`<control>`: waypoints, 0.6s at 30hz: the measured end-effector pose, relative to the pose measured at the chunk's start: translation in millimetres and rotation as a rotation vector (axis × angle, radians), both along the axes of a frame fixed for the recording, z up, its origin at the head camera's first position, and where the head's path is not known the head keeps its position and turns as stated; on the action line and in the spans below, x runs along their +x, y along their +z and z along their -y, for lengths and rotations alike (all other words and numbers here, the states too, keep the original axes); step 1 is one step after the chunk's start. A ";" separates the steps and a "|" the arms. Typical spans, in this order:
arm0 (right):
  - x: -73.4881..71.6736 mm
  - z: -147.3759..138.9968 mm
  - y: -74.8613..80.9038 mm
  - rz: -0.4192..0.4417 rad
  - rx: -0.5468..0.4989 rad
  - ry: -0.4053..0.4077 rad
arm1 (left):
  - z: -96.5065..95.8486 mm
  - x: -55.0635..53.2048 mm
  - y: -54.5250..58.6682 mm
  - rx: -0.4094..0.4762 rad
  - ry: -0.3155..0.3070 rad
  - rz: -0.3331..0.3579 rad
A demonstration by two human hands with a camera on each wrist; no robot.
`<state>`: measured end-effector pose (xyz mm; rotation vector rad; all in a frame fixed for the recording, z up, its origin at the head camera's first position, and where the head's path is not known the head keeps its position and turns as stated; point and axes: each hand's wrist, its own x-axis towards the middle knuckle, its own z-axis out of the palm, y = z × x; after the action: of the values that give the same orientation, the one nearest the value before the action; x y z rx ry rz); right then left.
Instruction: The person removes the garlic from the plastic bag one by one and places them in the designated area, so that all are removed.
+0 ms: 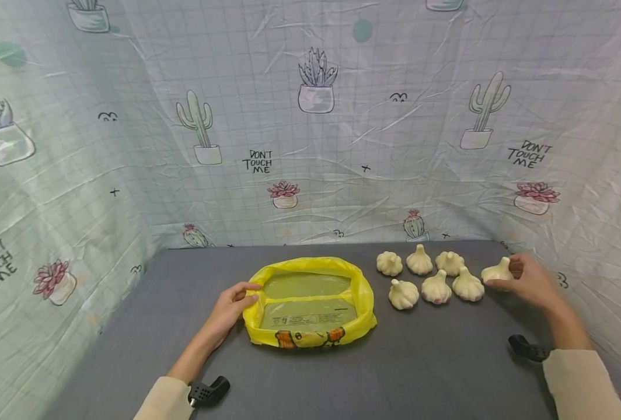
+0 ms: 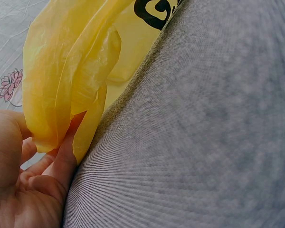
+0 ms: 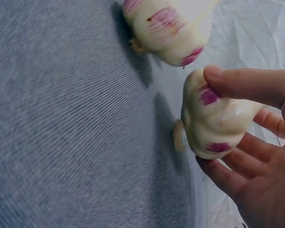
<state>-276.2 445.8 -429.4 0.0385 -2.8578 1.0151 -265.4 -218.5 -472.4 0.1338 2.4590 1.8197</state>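
A yellow plastic bag point(image 1: 365, 303) lies with its mouth spread wide and its rim folded down, and its flat bottom shows inside. At its left side my left hand point(image 1: 230, 308) pinches the rim between thumb and fingers; the left wrist view has the thin yellow film point(image 2: 61, 85) between them. Far to the right, my right hand point(image 1: 536, 283) holds a garlic bulb point(image 1: 496, 272), thumb on one side and fingers on the other. Seen from the right wrist, this white bulb point(image 3: 218, 121) has purple patches, and its root end is just off the cloth.
Several more garlic bulbs point(image 1: 435, 287) stand in two loose rows between the bag and my right hand. A dark grey cloth point(image 1: 394, 373) covers the table. Behind and at both sides hangs a pale curtain point(image 1: 342, 157) printed with cacti.
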 end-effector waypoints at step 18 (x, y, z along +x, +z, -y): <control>-2.1 4.9 6.4 0.085 0.016 0.060 | -0.4 -0.5 -0.7 0.009 -0.003 -0.007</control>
<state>-278.3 441.0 -423.0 0.0847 -2.9579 1.0287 -265.9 -218.1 -473.1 0.1444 2.4544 1.8329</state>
